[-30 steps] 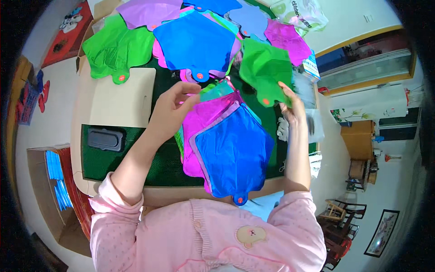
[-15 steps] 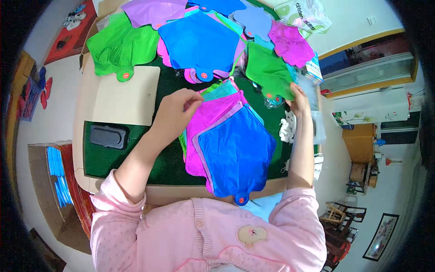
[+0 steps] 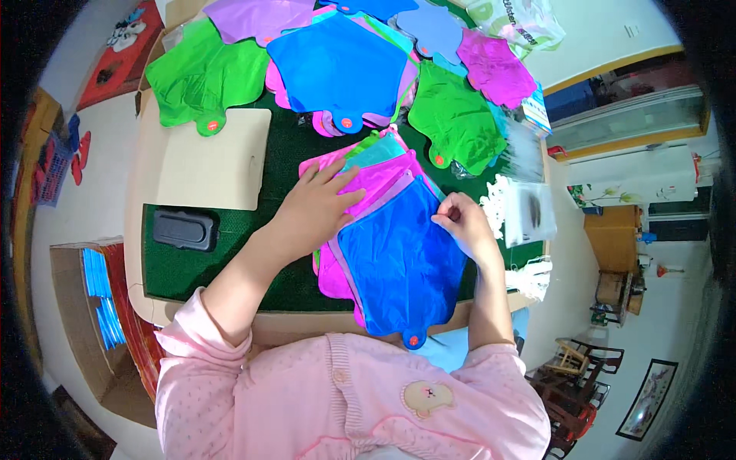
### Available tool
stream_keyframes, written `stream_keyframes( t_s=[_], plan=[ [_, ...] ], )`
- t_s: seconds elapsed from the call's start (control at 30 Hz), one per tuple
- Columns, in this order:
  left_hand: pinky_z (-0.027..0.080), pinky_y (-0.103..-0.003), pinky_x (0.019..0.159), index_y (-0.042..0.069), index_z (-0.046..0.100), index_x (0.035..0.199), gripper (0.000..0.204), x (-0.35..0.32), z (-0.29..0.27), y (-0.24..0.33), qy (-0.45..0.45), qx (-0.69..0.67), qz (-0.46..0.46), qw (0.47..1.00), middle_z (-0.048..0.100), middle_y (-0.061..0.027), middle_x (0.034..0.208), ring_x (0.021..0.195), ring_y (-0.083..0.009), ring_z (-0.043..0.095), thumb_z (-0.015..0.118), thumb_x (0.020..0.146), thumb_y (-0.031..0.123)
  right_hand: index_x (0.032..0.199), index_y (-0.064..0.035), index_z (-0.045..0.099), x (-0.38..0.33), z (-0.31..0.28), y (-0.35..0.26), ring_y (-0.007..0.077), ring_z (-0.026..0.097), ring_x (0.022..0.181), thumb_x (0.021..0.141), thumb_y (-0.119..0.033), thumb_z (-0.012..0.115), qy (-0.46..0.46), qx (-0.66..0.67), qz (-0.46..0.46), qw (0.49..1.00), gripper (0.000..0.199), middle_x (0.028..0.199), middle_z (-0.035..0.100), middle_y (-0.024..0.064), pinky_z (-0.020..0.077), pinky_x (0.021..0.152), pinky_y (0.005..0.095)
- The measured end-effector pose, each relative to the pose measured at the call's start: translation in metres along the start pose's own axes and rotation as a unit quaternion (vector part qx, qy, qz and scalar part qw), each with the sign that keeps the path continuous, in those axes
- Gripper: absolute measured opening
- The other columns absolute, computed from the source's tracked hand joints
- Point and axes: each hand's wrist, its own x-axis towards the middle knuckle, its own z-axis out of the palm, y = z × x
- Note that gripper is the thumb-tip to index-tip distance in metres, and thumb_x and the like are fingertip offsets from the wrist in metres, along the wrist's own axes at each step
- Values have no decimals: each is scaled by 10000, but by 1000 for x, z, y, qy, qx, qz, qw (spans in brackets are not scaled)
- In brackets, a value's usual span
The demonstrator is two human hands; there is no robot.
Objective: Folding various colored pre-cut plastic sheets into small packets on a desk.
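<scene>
Several flat foil balloons stacked on green mat (image 3: 230, 268), near table's front edge: blue balloon (image 3: 402, 261) uppermost, shield-shaped, glossy, faintly creased, narrow neck with small red valve dot pointing toward the person. Beneath it, magenta balloons (image 3: 376, 180) fanned out to upper left, a teal balloon (image 3: 376, 151) edge peeking past those.

Left hand (image 3: 314, 208) laid flat, fingers spread and released, palm down on magenta layers, just beside blue balloon's upper left edge; pressing, not gripping. Right hand (image 3: 464, 226) at blue balloon's upper right corner, fingers curled inward, seemingly pinching the edge there, though exact contact hidden by knuckles. Blue balloon thus lying between both hands, body of it stretching down toward pink cardigan (image 3: 345, 399).

Farther back on table, well apart from hands: green balloon (image 3: 456, 115) at right, another blue balloon (image 3: 341, 65) at centre, a second green balloon (image 3: 203, 73) at left. Beige board (image 3: 207, 157) left of stack, dark grey case (image 3: 184, 228) below it on mat.
</scene>
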Motion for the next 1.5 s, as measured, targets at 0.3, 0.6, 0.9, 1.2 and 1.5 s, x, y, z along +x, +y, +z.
stream_keyframes(
  t_s=[0.3, 0.6, 0.9, 1.2, 1.5],
  plan=[
    [276, -523, 1028, 140, 597, 1096, 366, -5, -7, 3, -33, -27, 10, 999, 415, -114, 1334, 1294, -333, 300, 653, 738, 191, 742, -28, 531, 0, 0, -11, 71, 412, 600, 730, -107, 731, 1, -50, -44, 998, 215, 639, 450, -12, 350, 526, 256],
    [252, -531, 1045, 167, 618, 1090, 371, -4, -12, 8, -64, -13, -2, 998, 423, -124, 1319, 1280, -338, 314, 664, 721, 172, 787, 4, 563, 0, -10, 4, 142, 498, 608, 736, -123, 693, -48, 62, 98, 992, 189, 657, 559, 75, 403, 585, 304],
    [329, -489, 1006, 76, 570, 1125, 362, 0, 2, -6, 59, 21, -68, 996, 493, -139, 1242, 1213, -308, 416, 612, 771, 137, 756, -50, 544, -3, -7, 19, 23, 429, 601, 731, 8, 694, -48, 132, 84, 986, 162, 662, 514, -61, 342, 529, 204],
    [320, -488, 1014, 71, 571, 1125, 359, 1, 2, -2, 60, 24, -77, 995, 474, -139, 1267, 1224, -314, 403, 612, 778, 151, 778, -52, 545, -4, -3, 24, 28, 438, 616, 716, 31, 692, -13, 117, 76, 990, 180, 682, 523, -58, 351, 544, 201],
    [337, -497, 996, 65, 567, 1121, 344, 3, 5, -5, 65, 26, -74, 995, 496, -146, 1239, 1212, -326, 417, 608, 804, 194, 792, -36, 565, 4, 6, 17, 27, 480, 631, 748, 18, 676, 27, 173, 90, 981, 131, 697, 562, -48, 386, 571, 190]
  ],
)
